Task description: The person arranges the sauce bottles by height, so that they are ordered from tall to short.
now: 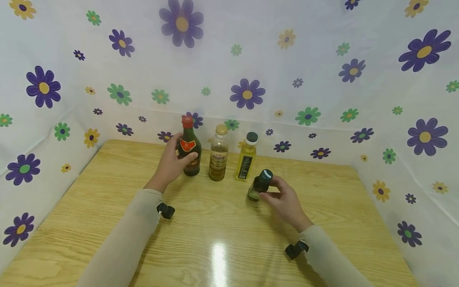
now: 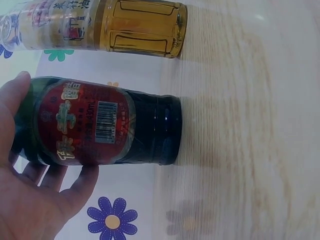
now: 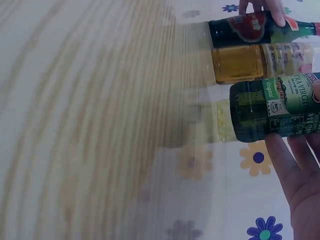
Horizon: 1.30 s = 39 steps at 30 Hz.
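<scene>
My left hand (image 1: pixel 171 165) grips a dark vinegar bottle (image 1: pixel 191 163) by its upper body, thumb across the front and fingers round the far side. This bottle stands upright, with a red cap; the left wrist view shows its red label (image 2: pixel 82 122) with a barcode. On the right, my right hand (image 1: pixel 287 201) holds a small dark green olive oil bottle (image 1: pixel 256 189) between thumb and fingers. It leans, its dark cap tipped to the right. Its green label (image 3: pixel 290 100) reads extra virgin olive oil in the right wrist view.
Between the hands stand an amber oil bottle (image 1: pixel 217 163) with a gold cap and a yellow oil bottle (image 1: pixel 245 161) with a dark green cap. They are on a wooden table (image 1: pixel 201 231), near its back edge. A flowered white cloth (image 1: pixel 215 67) hangs behind and at both sides.
</scene>
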Tool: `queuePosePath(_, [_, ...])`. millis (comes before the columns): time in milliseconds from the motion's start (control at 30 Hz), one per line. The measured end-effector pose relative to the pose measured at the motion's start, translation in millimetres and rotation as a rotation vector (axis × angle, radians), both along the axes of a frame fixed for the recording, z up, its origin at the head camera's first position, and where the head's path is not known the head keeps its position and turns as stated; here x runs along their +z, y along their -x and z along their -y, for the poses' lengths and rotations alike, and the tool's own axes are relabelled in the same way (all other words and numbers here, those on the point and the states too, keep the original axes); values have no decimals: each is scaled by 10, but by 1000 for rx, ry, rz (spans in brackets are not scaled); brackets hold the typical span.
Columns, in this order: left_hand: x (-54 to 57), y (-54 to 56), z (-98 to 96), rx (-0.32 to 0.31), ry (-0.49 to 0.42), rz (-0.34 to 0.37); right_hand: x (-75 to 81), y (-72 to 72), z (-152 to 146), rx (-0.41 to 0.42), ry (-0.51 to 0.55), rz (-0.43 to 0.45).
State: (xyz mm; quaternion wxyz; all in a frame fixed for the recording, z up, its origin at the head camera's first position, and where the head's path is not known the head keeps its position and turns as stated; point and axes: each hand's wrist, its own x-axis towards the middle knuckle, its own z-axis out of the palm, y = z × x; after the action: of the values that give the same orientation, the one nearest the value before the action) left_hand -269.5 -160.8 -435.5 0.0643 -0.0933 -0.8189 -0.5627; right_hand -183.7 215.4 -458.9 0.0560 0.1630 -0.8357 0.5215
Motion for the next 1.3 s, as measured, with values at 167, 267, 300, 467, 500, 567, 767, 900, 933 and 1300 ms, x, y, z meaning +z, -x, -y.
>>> queuePosePath(167, [-5, 2, 7, 0, 3, 7, -14, -28, -100, -47, 25, 29])
queuePosePath(267, [-1, 1, 10, 4, 7, 11, -27, -39, -146, -72, 49, 29])
queuePosePath(300, [2, 0, 10, 5, 9, 12, -31, -40, -163, -79, 54, 27])
queuePosePath(467, [11, -12, 12, 7, 10, 13, -50, -26, -244, -102, 75, 19])
queuePosePath(500, [11, -13, 13, 7, 9, 14, -56, -19, -262, -102, 80, 12])
queuePosePath(567, [10, -11, 14, 5, 9, 13, -65, -3, -295, -106, 81, -4])
queuePosePath(767, [14, 7, 14, 0, 5, -2, -72, 51, -367, -107, 70, -37])
queuePosePath(900, [19, 0, 5, 2, 1, -1, -61, 94, -392, -112, 44, -25])
queuePosePath(933, [20, -2, 3, 3, 1, 1, -56, 105, -396, -113, 40, -21])
queuePosePath(1300, [14, -2, 6, 5, 0, 6, -41, 247, -438, -134, -17, 6])
